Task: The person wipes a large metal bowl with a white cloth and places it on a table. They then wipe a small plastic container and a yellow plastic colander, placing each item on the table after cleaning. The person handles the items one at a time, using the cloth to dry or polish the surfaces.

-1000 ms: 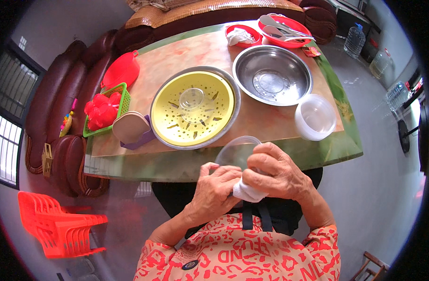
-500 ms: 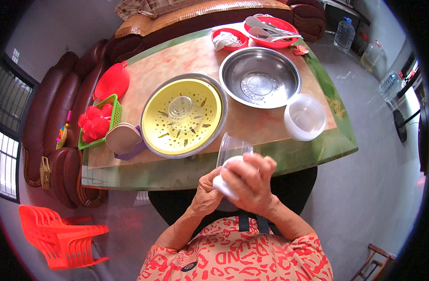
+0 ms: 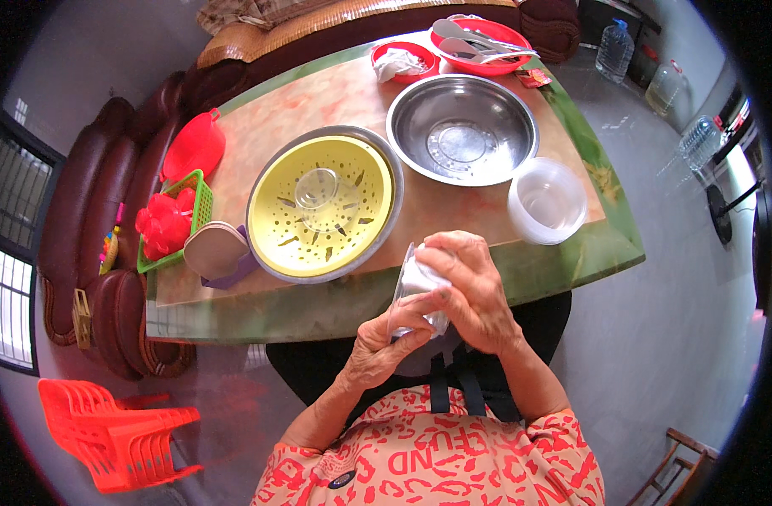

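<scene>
Near the table's front edge, my left hand [image 3: 384, 339] is closed around a clear plastic cup [image 3: 399, 295], holding it tilted. My right hand [image 3: 474, 291] presses a white cloth [image 3: 416, 277] into the cup's mouth, its fingers bent over the rim. Part of the cup is hidden behind the fingers. To the left of the hands, a yellow colander [image 3: 272, 223] sits in a steel bowl [image 3: 395, 207], with a clear plastic cup [image 3: 316, 189] inside the colander. A steel basin [image 3: 508, 126] and a translucent plastic tub [image 3: 548, 207] stand further right.
Red plastic baskets at the back hold white tissue [image 3: 398, 63] and ladles [image 3: 470, 35]. A green basket [image 3: 202, 215] with red items, a red lid [image 3: 194, 145] and a round-topped stand [image 3: 216, 250] are at left. Stacked red chairs [image 3: 116, 430] stand on the floor.
The cup and both hands have shifted slightly. My right hand and the cloth have moved up from the cup's lower end to its mouth, and my left fingers wrap higher around it.
</scene>
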Available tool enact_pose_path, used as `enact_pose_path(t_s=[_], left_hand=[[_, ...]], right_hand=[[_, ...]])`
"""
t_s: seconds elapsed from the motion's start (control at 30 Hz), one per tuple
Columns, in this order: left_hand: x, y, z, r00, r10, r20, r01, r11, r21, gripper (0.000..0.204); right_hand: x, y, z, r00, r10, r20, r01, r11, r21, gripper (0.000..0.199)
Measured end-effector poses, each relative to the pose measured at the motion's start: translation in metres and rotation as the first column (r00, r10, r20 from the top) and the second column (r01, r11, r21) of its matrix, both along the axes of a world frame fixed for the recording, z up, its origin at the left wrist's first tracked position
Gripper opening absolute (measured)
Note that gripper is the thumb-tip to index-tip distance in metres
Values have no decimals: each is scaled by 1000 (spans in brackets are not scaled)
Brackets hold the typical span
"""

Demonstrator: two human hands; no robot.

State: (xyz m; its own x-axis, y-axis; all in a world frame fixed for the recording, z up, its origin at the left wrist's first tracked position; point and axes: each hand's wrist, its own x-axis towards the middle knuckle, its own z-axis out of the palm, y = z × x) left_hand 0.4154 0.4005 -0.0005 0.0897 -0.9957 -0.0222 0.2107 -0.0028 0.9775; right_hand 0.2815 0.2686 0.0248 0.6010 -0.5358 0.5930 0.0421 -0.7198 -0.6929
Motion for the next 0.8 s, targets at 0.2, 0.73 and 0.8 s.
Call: enact_pose_path(t_s=[0.2,0.73,0.8], left_hand=[[0,7,-16,985,76,-154,-78,997,-4,25],[10,-15,-52,998,36,-60,-36,999,4,45],[14,-15,-40,1000,0,31,0,1000,13,45]], right_hand=[[1,39,2,993,-100,-64,67,918,-391,35],[14,21,-35,995,-87,37,94,963,-253,30],[11,29,-41,995,-94,37,100,947,-306,30]])
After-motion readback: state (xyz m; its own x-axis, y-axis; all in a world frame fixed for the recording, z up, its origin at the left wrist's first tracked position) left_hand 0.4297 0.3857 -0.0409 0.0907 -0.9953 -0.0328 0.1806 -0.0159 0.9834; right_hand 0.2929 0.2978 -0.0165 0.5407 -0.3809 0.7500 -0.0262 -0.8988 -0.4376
